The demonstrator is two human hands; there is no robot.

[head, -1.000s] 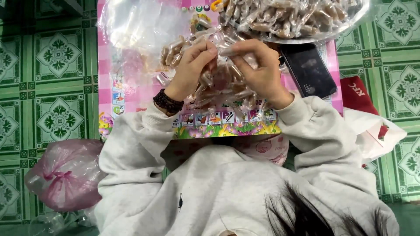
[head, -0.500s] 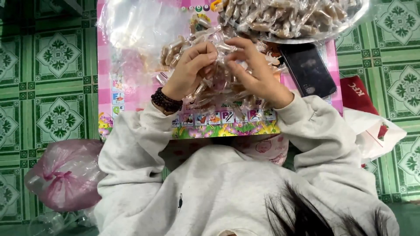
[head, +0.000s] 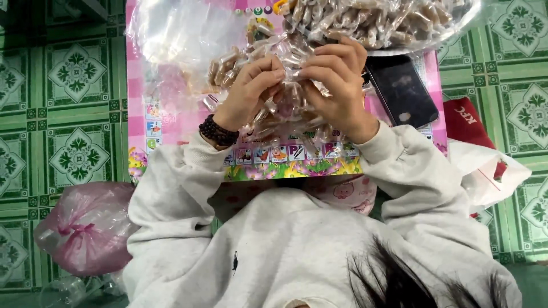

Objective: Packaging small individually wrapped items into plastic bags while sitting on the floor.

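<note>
Grip: both hands closed on one clear plastic bag of wrapped candies (head: 285,108), held at the centre of the frame above a pink picture-printed tabletop (head: 137,102). The left hand (head: 251,91), with a dark bead bracelet (head: 217,132) at the wrist, pinches the bag's upper edge with its fingertips; the right hand (head: 337,85) pinches the same edge just beside it, so the two sets of fingertips nearly touch. Compared with the view a second ago, the hands have drawn closer together and risen slightly toward the top of the frame, and the loose plastic between them is now gathered; this suggests the mouth of the bag is being bunched shut rather than filled. The bag's long axis runs roughly top to bottom of the frame, its gathered mouth toward the upper edge and its filled body hanging toward the lower centre. The candies inside lie at mixed angles. Upper right: a metal tray of wrapped candies (head: 388,23). Right of the hands: a dark phone (head: 402,91). Upper left: an empty clear bag (head: 177,34). Lower left, on the green tiled floor (head: 68,114): a knotted pink bag (head: 85,228).
</note>
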